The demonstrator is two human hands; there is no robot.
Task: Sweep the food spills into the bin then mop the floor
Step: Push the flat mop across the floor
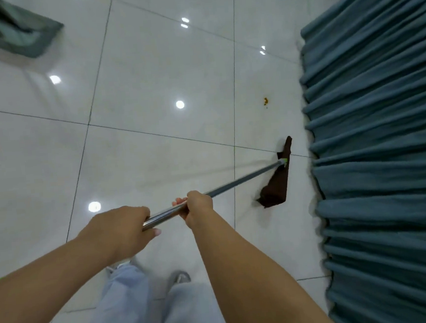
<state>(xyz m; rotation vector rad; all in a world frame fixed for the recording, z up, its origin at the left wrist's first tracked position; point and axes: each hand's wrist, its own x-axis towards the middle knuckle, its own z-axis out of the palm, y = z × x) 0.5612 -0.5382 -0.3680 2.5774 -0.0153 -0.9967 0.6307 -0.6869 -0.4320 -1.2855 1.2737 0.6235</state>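
Left hand (121,226): fingers wrapped round the near end of the shiny metal mop pole (224,186).
Right hand (197,205): grips the pole further along.
Brown cloth mop head (277,181): on the white tile floor (150,89), beside the blue pleated curtain (378,135).
Small orange food spill (266,102): on the floor beyond the mop head, apart from it.
Grey-green dustpan (18,28): far top left, blurry.

This is looking like a room in a home. Large glossy white floor tiles (150,89) with thin dark grout lines are reflecting small round ceiling lights. Along the right edge of the floor, a heavy blue-green pleated curtain (377,123) is hanging down to the tiles, the sort drawn across a living-room window or balcony door. Near the floor's far left corner a grey-green dustpan (18,31) is lying, blurred. A person in light loose trousers (131,308) and house shoes is standing on the tiles.
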